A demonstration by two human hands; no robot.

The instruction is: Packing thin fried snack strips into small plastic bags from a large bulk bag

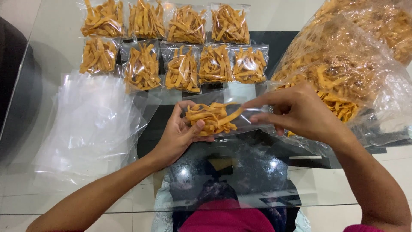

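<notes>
My left hand (178, 131) cradles a small clear plastic pouch (223, 112) partly filled with orange fried snack strips (211, 118), just above the glass table. My right hand (296, 112) pinches the pouch's open mouth, its fingertips touching a strip that pokes out. Right behind that hand lies a big clear bag (352, 64) full of the same strips, its opening facing me.
Several filled small pouches (184, 47) lie in two rows at the far side of the glass table (51, 38). A stack of empty clear pouches (90, 124) sits at the left. A black mat (279, 43) shows under the rows.
</notes>
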